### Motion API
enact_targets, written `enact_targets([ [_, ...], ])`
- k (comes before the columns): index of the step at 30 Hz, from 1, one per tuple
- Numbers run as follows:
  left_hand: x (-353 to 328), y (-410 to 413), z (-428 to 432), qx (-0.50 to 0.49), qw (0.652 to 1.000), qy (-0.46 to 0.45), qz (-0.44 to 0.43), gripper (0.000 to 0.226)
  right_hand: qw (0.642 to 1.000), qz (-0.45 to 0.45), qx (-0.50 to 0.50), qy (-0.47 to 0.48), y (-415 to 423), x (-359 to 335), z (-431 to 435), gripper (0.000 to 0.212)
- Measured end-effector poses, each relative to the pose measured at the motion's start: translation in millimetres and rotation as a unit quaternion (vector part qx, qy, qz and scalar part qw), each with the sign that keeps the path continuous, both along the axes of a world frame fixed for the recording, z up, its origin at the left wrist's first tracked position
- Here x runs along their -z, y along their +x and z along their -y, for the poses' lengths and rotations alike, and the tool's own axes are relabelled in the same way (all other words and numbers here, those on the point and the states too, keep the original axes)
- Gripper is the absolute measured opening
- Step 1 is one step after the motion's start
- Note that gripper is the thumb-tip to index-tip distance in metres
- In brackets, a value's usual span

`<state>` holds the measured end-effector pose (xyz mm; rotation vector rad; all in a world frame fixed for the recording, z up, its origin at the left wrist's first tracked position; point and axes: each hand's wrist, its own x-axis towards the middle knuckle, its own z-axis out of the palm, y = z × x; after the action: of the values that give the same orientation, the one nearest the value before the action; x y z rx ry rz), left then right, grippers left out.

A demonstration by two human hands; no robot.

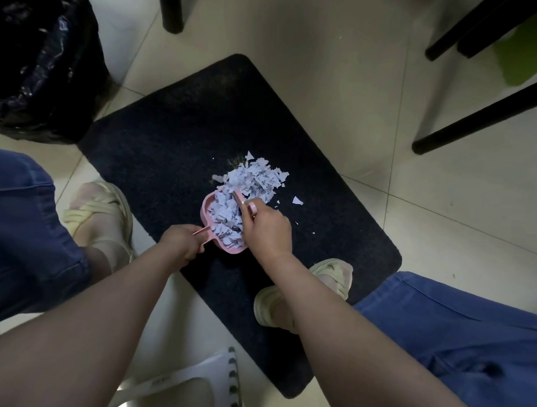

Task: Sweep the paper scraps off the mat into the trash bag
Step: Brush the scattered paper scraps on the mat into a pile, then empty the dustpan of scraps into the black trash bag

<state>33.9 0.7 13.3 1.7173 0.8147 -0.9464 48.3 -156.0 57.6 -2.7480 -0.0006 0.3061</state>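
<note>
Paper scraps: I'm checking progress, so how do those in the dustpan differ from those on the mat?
The dustpan scraps are heaped within its pink rim; the mat scraps pile loosely at its mouth. The dustpan scraps stay together; the mat scraps include strays scattered to the right. Both are pale torn paper.

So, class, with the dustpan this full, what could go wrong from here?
The dustpan is heaped, so scraps may spill on the way to the trash bag, which stands off the mat. Stray scraps lie right of the brush and could be missed.
</note>
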Motion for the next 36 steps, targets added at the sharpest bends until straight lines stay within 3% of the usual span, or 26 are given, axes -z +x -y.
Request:
enact_targets([
  [13, -56, -4, -21, 0.004, 0.995, -0.049, 0.089, 0.015, 0.991, 0.133, 0.0, -0.004, -3, -64, -4, 0.03],
  [20, -106, 0, -41, -0.05, 0.988, -0.073, 0.126, 0.018, 0.984, 0.158, -0.075, -0.044, 8, -120, -30, 0.03],
  [36, -144, 58, -194, -0.227, 0.955, -0.064, 0.179, 0.02, 0.955, 0.175, -0.238, -0.014, 103, -167, -201, 0.031],
])
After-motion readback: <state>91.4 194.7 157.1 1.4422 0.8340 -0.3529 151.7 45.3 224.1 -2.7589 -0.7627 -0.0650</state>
